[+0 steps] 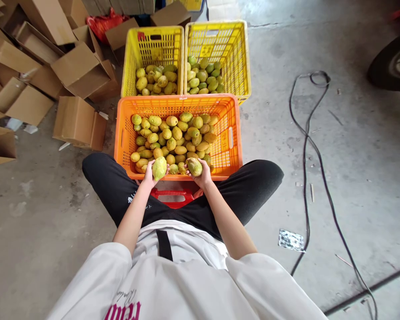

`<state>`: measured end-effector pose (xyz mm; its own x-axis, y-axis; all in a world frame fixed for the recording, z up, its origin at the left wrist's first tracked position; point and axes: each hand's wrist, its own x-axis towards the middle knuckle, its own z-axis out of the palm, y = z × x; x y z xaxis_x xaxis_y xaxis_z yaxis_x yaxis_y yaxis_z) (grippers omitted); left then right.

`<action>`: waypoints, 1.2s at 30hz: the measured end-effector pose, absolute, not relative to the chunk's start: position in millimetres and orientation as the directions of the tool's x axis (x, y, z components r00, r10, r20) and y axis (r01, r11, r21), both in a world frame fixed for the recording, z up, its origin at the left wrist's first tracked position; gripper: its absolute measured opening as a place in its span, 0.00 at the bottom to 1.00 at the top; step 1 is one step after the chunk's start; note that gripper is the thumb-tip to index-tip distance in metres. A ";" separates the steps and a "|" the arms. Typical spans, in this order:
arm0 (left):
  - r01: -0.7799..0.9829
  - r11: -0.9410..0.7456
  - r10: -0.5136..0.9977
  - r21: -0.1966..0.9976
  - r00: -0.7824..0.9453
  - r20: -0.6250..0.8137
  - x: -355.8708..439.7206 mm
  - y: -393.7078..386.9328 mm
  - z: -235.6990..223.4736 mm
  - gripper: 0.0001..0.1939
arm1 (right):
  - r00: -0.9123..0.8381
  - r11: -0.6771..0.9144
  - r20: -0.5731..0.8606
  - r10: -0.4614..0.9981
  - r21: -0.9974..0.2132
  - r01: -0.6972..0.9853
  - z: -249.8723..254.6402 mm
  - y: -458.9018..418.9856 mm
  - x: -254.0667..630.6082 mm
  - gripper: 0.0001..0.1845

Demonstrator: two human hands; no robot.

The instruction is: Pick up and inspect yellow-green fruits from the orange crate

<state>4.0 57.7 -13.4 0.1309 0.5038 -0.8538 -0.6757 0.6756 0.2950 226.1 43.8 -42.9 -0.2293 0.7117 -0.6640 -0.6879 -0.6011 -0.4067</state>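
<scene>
My left hand [150, 173] is closed around a pale yellow-green, bumpy lemon [159, 168], held over the near edge of the orange crate [238, 133]. In my right hand [203, 172] is a darker, greenish-brown lemon [195, 167], resting on the fingers just above the same edge. Many oval yellow and green lemons [177, 133] cover the bottom of the orange crate below both hands. Behind it stand two yellow crates side by side: the left yellow crate [130, 53] holds mostly yellowish fruit, the right yellow crate [246, 58] greener fruit.
Cardboard boxes [81, 73] are heaped at the left, with a red plastic bag [103, 24] behind. A black cable [315, 146] loops over the concrete floor at the right, near a silvery packet [291, 240]. A tyre [391, 62] stands at the far right.
</scene>
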 end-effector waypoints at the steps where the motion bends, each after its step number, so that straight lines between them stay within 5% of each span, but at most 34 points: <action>1: -0.675 0.676 0.503 0.295 0.131 -0.854 3.9 57.9 -13.1 0.25 | -0.220 -0.601 -0.670 0.709 -0.412 -0.685 -43.2 43.9 226.1 0.17; 14: -0.639 0.698 0.511 0.322 0.130 -0.850 -0.9 56.3 -9.0 0.16 | 0.094 -0.395 -0.632 0.770 -0.587 -0.706 -42.8 43.6 219.3 0.19; 23: -0.690 0.612 0.562 0.388 0.033 -0.827 5.0 55.2 -6.7 0.13 | 0.053 -0.442 -0.647 0.761 -0.576 -0.688 -52.1 44.2 221.4 0.15; 36: -0.658 0.678 0.548 0.327 0.158 -0.821 1.8 54.5 -7.3 0.25 | -0.013 -0.474 -0.657 0.754 -0.529 -0.704 -52.3 46.7 223.7 0.16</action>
